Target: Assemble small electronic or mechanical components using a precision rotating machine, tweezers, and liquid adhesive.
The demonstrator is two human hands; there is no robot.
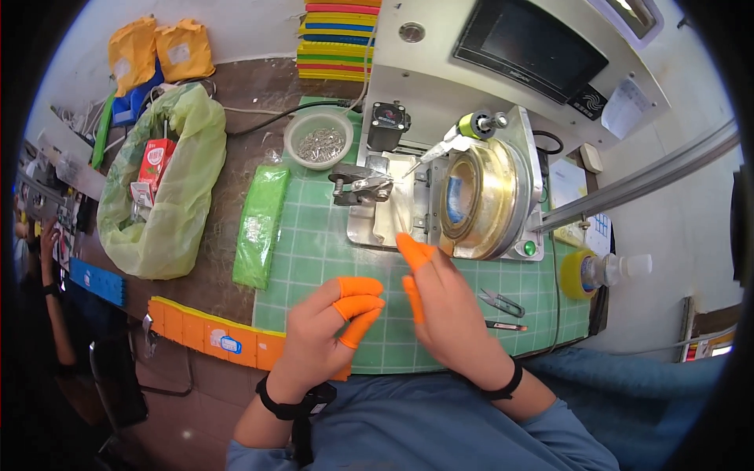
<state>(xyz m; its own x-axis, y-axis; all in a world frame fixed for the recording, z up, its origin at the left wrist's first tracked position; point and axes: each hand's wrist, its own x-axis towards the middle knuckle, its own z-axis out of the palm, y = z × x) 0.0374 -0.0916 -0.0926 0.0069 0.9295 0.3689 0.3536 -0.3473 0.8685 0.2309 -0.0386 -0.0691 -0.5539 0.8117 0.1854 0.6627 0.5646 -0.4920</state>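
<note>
hands both empty: left hand (326,326) loosely curled, right hand (440,302) open, reaching over the mat's (314,235) middle toward the machine (471,196); go slow.

Both hands, left hand (322,334) and right hand (444,310), wear orange finger cots and hover apart over the green cutting mat (314,243). Small snips (503,302) lie beside the right hand. A bowl of metal parts (318,139) sits toward the table's far edge.

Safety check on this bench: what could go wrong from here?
1. The right hand has its fingertip close to the brass ring fixture; a pinch looks possible.
2. The snips lie open beside that hand; a sweep could nick it.
3. The bowl of small metal parts sits near the mat's edge and could spill.
</note>
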